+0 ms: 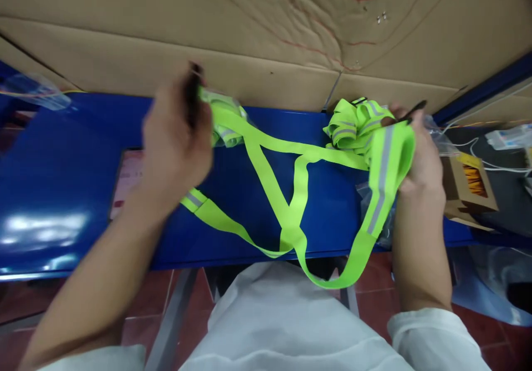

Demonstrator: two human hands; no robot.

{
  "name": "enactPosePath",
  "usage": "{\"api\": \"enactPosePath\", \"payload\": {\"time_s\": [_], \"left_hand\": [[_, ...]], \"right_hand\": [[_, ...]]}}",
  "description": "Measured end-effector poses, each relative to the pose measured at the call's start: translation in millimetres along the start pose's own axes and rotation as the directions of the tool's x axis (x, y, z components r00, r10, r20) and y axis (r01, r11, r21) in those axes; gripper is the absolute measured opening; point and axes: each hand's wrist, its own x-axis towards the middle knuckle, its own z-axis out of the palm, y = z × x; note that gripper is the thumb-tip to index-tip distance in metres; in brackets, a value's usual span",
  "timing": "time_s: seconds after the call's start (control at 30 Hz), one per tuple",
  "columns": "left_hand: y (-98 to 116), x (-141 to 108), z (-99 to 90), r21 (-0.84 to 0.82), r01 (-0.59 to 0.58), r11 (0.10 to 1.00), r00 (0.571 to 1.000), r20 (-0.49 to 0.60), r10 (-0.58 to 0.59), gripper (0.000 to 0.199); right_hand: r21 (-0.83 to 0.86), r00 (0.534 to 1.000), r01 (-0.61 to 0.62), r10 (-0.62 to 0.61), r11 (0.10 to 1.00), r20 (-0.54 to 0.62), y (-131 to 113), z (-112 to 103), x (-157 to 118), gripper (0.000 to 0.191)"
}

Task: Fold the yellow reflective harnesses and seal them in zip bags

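- Yellow-green harness: spread between both hands over the blue table, its lowest loop hanging past the near edge.
- Left hand: blurred; fingers closed round a dark piece.
- Right hand: fingers closed on the harness band, beside a black piece.
- Risk: bunched straps lie close by the right hand; drawn across them, the band could tangle.
- Risk: uneven pulling could twist the slack loop.

Yellow-green harness in both hands
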Motion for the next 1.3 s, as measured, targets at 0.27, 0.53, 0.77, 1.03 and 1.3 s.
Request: {"api": "enactPosePath", "payload": {"time_s": [0.27,0.53,0.77,1.03,1.3], "left_hand": [[52.9,-49.9,53.0,0.271,-0.197,0.942,0.921,0.38,0.083,0.068],[49.9,-62.7,69.7,0.316,-0.308,0.897,0.858,0.5,0.119,0.072],[46.3,-68.8,67.0,0.267,-0.319,0.909,0.867,0.47,0.166,0.068],[52.1,-74.0,69.4,0.038,-0.235,0.971,0.872,0.449,0.193,0.067],[53.9,-81.2,72.7,-0.152,-0.26,0.954,0.864,0.404,0.3,0.073]], "right_hand": [[-0.389,0.74,0.354,0.0,0.851,0.672,8.1,70.6,-34.7,0.038],[-0.408,0.727,0.032,0.258,0.913,0.636,40.6,88.0,-55.3,0.037],[-0.428,0.717,-0.061,0.338,0.902,0.61,42.0,88.1,-60.2,0.04],[-0.314,0.685,-0.16,0.334,0.936,0.648,41.0,93.9,-60.0,0.05],[-0.26,0.692,-0.161,0.297,0.952,0.659,47.7,94.1,-64.3,0.05]]}}
